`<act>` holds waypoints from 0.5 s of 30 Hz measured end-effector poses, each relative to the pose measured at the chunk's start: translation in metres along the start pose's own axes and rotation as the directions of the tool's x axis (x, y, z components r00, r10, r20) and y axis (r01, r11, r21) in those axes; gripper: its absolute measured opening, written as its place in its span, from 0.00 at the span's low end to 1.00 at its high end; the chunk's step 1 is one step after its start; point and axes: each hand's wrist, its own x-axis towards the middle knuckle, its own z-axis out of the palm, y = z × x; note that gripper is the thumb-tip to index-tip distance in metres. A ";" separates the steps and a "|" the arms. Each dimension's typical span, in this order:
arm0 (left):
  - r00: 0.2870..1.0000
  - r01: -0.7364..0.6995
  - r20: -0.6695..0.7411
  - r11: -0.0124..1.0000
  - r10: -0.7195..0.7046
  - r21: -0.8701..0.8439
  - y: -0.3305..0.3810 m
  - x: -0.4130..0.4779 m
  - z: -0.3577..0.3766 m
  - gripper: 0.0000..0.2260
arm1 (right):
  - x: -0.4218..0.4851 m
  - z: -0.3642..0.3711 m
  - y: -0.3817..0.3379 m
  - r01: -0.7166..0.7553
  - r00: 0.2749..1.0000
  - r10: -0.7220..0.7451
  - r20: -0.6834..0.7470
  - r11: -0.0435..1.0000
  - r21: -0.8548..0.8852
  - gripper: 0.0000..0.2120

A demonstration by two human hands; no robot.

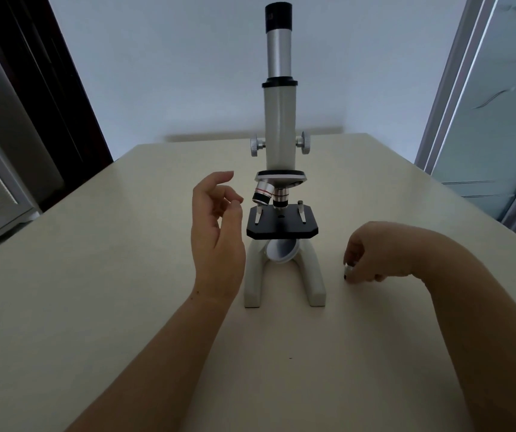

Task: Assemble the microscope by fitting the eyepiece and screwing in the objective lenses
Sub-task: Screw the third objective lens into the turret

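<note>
A white microscope (280, 126) stands upright in the middle of the table, with a black eyepiece (278, 16) seated on top of its silver tube. Two objective lenses hang from the nosepiece (281, 176): a larger one with a red ring (262, 196) and a smaller one (281, 198) over the black stage (282, 225). My left hand (216, 235) hovers just left of the stage, fingers loosely curled and holding nothing. My right hand (365, 254) rests on the table to the right of the base, fingertips closed on a small objective lens (348, 271) that touches the tabletop.
The beige table (94, 291) spreads wide on both sides of the microscope. A dark door frame and white cabinet stand at the left (16, 135). A glass door (493, 120) is at the right. A pale wall lies behind.
</note>
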 end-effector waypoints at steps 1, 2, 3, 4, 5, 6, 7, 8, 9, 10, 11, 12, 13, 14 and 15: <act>1.000 -0.007 0.000 1.000 0.007 0.006 0.000 0.000 0.000 0.18 | 0.001 0.000 0.000 0.017 0.998 -0.016 -0.057 0.999 0.028 0.05; 1.000 -0.014 0.001 1.000 0.014 0.012 0.000 0.000 0.000 0.18 | 0.002 -0.001 0.000 0.043 0.990 -0.034 -0.135 0.997 0.064 0.05; 1.000 -0.019 0.004 1.000 0.019 0.018 0.000 0.000 -0.001 0.18 | 0.002 -0.002 0.000 0.079 0.972 -0.052 -0.229 0.991 0.110 0.06; 1.000 -0.022 0.010 0.999 0.022 0.024 0.000 0.000 -0.001 0.17 | 0.002 -0.004 -0.001 0.121 0.944 -0.059 -0.326 0.977 0.174 0.07; 1.000 -0.024 0.017 0.999 0.023 0.030 0.000 0.000 -0.001 0.17 | 0.001 -0.006 -0.001 0.174 0.910 -0.057 -0.410 0.952 0.253 0.09; 0.999 -0.025 0.025 0.999 0.024 0.035 0.000 0.000 -0.001 0.16 | -0.001 -0.007 -0.003 0.235 0.878 -0.051 -0.476 0.913 0.334 0.09; 0.999 -0.024 0.031 0.999 0.023 0.038 0.000 0.000 -0.001 0.16 | -0.003 -0.009 -0.004 0.299 0.850 -0.047 -0.525 0.864 0.406 0.09; 0.999 -0.023 0.034 0.999 0.021 0.042 0.001 0.000 -0.001 0.16 | -0.005 -0.010 -0.007 0.360 0.826 -0.045 -0.562 0.809 0.464 0.09; 0.999 -0.025 0.033 0.999 0.023 0.048 0.001 0.000 -0.002 0.16 | -0.007 -0.011 -0.009 0.411 0.806 -0.042 -0.591 0.758 0.506 0.09; 0.999 -0.033 0.030 0.998 0.031 0.059 0.001 0.000 -0.002 0.16 | -0.009 -0.011 -0.011 0.451 0.789 -0.041 -0.613 0.715 0.534 0.09; 0.999 -0.045 0.026 0.996 0.044 0.076 0.001 -0.001 -0.002 0.16 | -0.011 -0.012 -0.013 0.485 0.777 -0.041 -0.628 0.675 0.555 0.08; 0.998 -0.057 0.023 0.994 0.055 0.093 0.002 -0.001 -0.002 0.16 | -0.012 -0.011 -0.016 0.516 0.768 -0.045 -0.638 0.634 0.576 0.08; 0.998 -0.065 0.020 0.992 0.063 0.110 0.002 -0.002 -0.002 0.16 | -0.013 -0.011 -0.019 0.542 0.762 -0.053 -0.646 0.598 0.590 0.07; 0.997 -0.073 0.022 0.989 0.071 0.126 0.003 -0.002 -0.002 0.16 | -0.014 -0.010 -0.021 0.562 0.754 -0.063 -0.654 0.575 0.594 0.07; 0.996 -0.088 0.028 0.986 0.085 0.144 0.004 -0.002 -0.002 0.16 | -0.015 -0.009 -0.023 0.578 0.746 -0.074 -0.662 0.565 0.588 0.07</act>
